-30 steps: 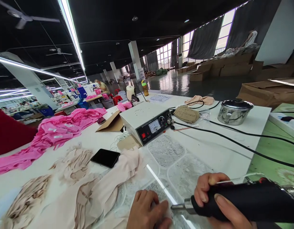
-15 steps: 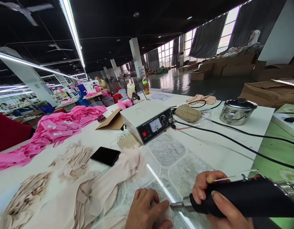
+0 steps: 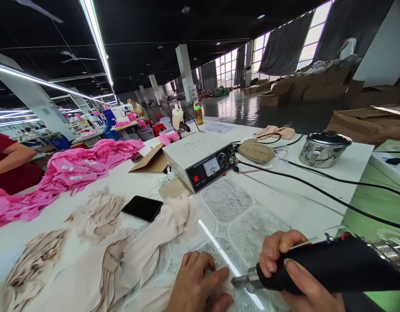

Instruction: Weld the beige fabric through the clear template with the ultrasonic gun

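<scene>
Right hand (image 3: 305,281) clamped round the tool (image 3: 336,264) over the mat (image 3: 252,232), tip (image 3: 241,281) just beside our curled left hand (image 3: 195,281) (can't tell if it's pinching anything), so we should steady the angle and guard that hand.

The picture's edge crops the black tool (image 3: 330,265) (rear).
</scene>
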